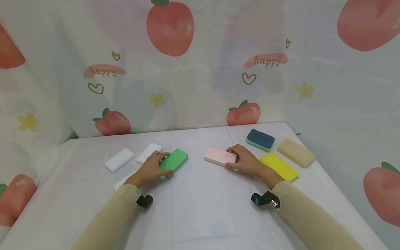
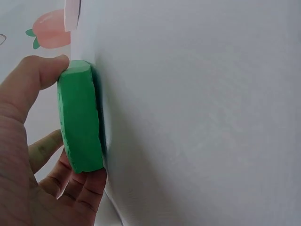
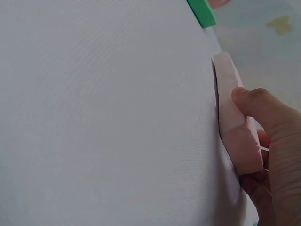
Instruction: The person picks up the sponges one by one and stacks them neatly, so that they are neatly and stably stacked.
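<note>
Left of the middle of the table, my left hand (image 1: 151, 168) grips a green sponge block (image 1: 176, 159) by its near end. Seen from the left wrist, the thumb lies at one end of the green sponge (image 2: 81, 117) and the other fingers curl at the opposite end. To the right, my right hand (image 1: 248, 161) pinches a pink sponge block (image 1: 215, 155) at its right end. In the right wrist view the thumb presses on the long side of the pink sponge (image 3: 230, 108), with fingertips behind its lower end. Both sponges lie flat, close over the white cloth.
Two white blocks (image 1: 119, 160) (image 1: 149, 152) lie beside the left hand; a third white block (image 1: 118, 184) is partly hidden behind the left forearm. Right of the right hand lie a dark blue and teal sponge (image 1: 260, 138), a yellow sponge (image 1: 280, 167) and a beige sponge (image 1: 296, 152).
</note>
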{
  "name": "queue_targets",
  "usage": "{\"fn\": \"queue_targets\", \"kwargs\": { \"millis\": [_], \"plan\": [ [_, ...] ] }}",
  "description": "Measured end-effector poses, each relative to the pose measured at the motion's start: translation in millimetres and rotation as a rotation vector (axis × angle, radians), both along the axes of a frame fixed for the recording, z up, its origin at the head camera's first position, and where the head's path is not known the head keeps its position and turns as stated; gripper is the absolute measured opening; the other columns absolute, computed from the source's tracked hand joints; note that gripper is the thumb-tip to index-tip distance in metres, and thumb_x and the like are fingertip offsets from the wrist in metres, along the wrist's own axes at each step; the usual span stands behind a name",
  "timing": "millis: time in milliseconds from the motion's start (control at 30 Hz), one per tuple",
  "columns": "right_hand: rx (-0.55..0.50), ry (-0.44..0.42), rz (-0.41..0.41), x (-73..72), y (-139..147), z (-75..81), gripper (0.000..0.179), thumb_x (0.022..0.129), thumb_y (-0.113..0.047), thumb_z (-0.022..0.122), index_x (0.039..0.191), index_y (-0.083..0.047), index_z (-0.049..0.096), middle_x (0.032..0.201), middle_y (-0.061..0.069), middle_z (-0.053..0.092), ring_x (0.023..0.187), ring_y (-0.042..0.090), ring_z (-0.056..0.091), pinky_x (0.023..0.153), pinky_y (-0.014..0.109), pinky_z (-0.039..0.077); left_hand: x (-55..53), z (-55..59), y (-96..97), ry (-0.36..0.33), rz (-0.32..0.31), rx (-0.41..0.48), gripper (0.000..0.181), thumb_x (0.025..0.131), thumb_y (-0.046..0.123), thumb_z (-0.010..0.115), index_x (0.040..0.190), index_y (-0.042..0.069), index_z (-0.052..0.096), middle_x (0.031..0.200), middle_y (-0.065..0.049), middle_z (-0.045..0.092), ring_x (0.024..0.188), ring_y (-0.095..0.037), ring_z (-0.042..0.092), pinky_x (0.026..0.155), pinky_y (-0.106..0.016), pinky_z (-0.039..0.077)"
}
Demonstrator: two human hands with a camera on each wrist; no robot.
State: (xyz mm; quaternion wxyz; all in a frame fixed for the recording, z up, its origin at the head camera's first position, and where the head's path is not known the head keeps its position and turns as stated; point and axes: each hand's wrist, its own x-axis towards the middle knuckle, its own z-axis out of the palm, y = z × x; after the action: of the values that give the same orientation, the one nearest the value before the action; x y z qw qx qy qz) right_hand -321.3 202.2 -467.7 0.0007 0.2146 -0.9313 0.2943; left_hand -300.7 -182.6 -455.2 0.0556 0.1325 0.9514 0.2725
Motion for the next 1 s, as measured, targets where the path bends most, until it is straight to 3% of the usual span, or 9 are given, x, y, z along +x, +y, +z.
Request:
{"fn": "queue_targets", "kwargs": {
  "millis": [333, 733, 1000],
  "plan": [
    [-0.007, -0.02, 0.0, -1.6, 1, 2.1, 0.065, 0.081, -0.044, 0.078, 0.131, -0.009, 0.057, 0.112, 0.006, 0.056, 0.1, 0.021, 0.05, 0.088, 0.037, 0.046, 0.8, 6.6, 5.3, -0.016, -0.016, 0.048, 0.078, 0.077, 0.036, 0.082, 0.145, 0.018, 0.049, 0.129, -0.014, 0.051, 0.112, -0.029, 0.053, 0.097, -0.048, 0.045],
    [-0.011, -0.042, 0.0, -1.7, 3, 1.2, 0.066, 0.081, -0.046, 0.078, 0.132, -0.009, 0.056, 0.111, 0.007, 0.056, 0.1, 0.022, 0.051, 0.088, 0.037, 0.046, -0.1, 11.3, 12.4, -0.037, -0.104, 0.067, 0.076, 0.076, 0.028, 0.083, 0.144, 0.019, 0.051, 0.121, -0.012, 0.052, 0.102, -0.022, 0.05, 0.089, -0.039, 0.045],
    [-0.005, -0.05, -0.013, -3.0, 2, 0.3, 0.065, 0.081, -0.045, 0.078, 0.132, -0.011, 0.056, 0.113, 0.007, 0.056, 0.102, 0.022, 0.05, 0.09, 0.038, 0.046, -3.1, 8.6, 15.6, -0.021, -0.196, 0.028, 0.076, 0.076, 0.03, 0.082, 0.144, 0.021, 0.051, 0.124, -0.011, 0.052, 0.109, -0.022, 0.049, 0.094, -0.041, 0.044]
  ]
}}
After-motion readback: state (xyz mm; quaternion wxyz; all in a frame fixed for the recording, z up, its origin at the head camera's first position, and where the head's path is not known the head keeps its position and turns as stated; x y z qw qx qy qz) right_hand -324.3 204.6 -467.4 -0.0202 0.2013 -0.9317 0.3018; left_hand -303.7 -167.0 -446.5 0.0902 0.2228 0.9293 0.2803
